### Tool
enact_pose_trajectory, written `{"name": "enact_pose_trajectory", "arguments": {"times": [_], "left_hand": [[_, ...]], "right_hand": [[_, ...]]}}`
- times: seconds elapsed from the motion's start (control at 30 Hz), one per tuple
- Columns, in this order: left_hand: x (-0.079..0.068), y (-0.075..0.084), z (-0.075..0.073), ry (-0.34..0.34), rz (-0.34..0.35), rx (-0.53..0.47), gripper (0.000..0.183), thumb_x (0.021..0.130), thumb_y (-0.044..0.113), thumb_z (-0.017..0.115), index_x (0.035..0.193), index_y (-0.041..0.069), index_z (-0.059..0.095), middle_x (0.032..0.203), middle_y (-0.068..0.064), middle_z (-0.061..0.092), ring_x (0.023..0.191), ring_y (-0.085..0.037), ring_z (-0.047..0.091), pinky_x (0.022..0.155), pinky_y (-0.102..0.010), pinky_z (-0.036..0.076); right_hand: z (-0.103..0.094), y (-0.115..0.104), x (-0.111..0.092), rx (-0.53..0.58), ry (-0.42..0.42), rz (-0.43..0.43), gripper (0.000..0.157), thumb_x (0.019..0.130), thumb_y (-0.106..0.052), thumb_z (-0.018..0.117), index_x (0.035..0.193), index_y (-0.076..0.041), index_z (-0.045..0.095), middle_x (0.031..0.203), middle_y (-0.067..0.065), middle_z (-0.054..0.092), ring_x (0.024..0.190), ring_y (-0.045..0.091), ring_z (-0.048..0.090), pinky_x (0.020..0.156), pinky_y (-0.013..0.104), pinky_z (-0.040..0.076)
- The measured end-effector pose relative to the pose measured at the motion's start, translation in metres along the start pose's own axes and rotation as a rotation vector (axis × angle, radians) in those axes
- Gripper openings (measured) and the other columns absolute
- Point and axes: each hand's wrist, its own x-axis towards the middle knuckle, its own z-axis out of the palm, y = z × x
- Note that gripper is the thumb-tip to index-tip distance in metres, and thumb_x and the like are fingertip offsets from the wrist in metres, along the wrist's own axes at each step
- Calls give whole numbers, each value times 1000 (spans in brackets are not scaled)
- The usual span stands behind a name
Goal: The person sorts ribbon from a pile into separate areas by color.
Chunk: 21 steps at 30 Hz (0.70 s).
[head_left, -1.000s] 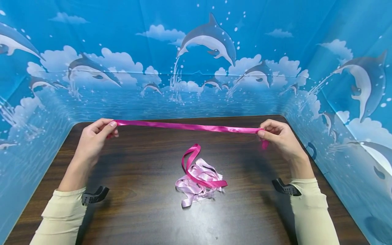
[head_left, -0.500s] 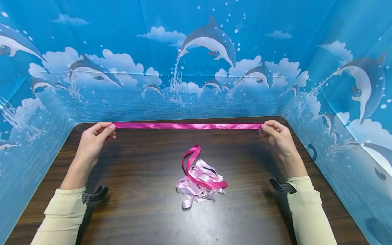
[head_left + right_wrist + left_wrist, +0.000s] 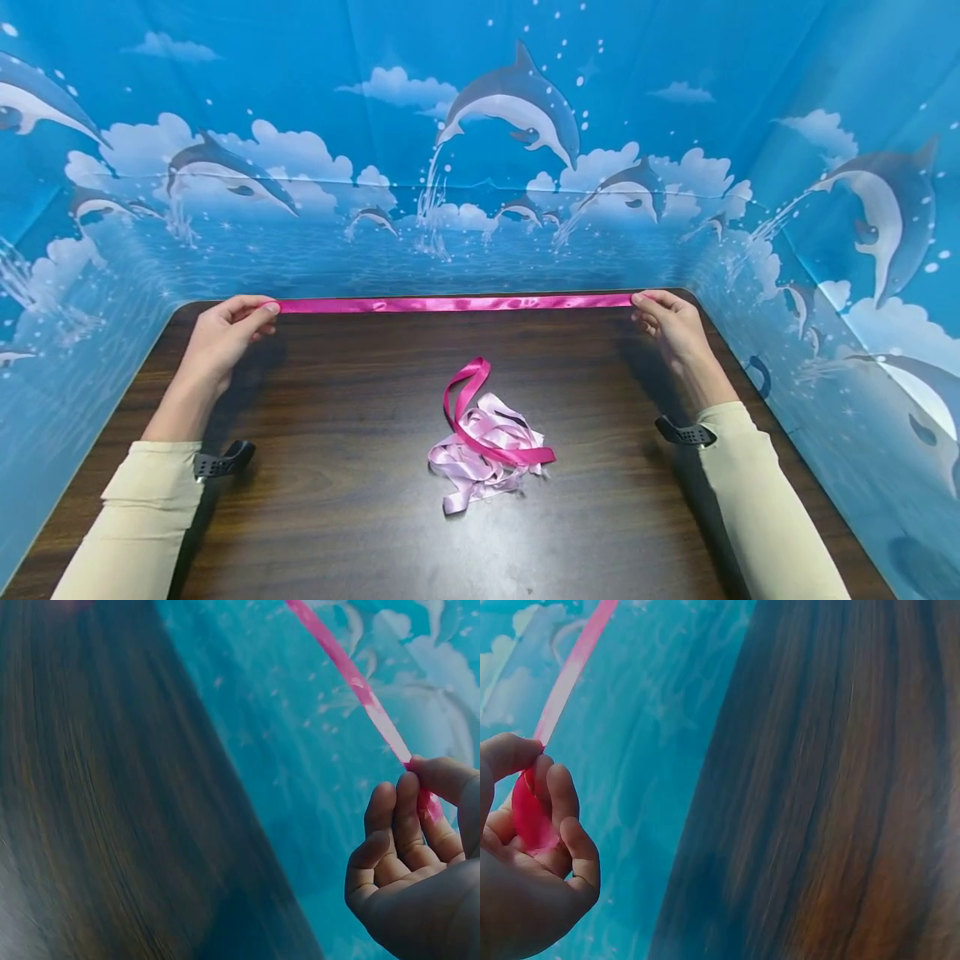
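Observation:
A bright pink satin ribbon is stretched straight and level between my hands, along the table's far edge in the head view. My left hand pinches one end between thumb and fingers. In the left wrist view, a short tail of the ribbon curls down inside the palm. Near the other end, my right hand pinches the ribbon the same way. Its tail shows behind the fingers in the right wrist view.
On the dark wooden table lies a loose heap of pale pink ribbon. A second bright pink ribbon loops over that heap. Blue dolphin-print sheeting walls the table's back and sides.
The ribbon has gone from slightly slanted and twisted to flat and taut. My right hand has moved up and slightly left, and the tail that hung below it is now out of sight in the head view.

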Motion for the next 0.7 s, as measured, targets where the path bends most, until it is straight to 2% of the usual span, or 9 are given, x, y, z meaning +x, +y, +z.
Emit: {"name": "enact_pose_trajectory", "arguments": {"times": [0.17,0.3,0.4,0.53,0.7], "left_hand": [[19,-11,-3,2,-35,56,57,97,49,66,130,4,61,93,17,67,88,-10,65,75,-19,50],[32,-25,-3,-11,-62,97,63,96,54,64,134,4,60,96,15,66,95,-19,66,83,-26,51],[42,-33,0,-26,-78,105,64,97,54,62,135,3,59,106,3,68,98,-21,66,87,-32,52],[53,-42,5,-45,-89,96,61,99,51,61,134,1,59,119,-15,66,96,-19,67,86,-33,51],[59,-52,7,-83,-119,123,59,102,48,57,138,1,57,125,-21,62,94,-16,66,84,-28,51]], "right_hand": [[-6,7,21,-64,36,42,16,93,-15,78,102,-4,73,86,3,71,75,15,66,64,23,51],[-12,12,29,-60,22,92,12,96,-13,74,103,-4,73,84,2,71,74,14,66,63,23,50],[-13,15,35,-96,4,126,19,97,-16,73,110,-1,70,87,2,71,76,13,67,66,25,49],[-13,21,44,-228,7,131,33,98,-21,72,120,3,64,93,5,71,82,15,67,69,26,49],[-12,33,53,-365,29,124,34,102,-20,66,124,5,62,104,11,68,82,14,66,71,27,49]]}}
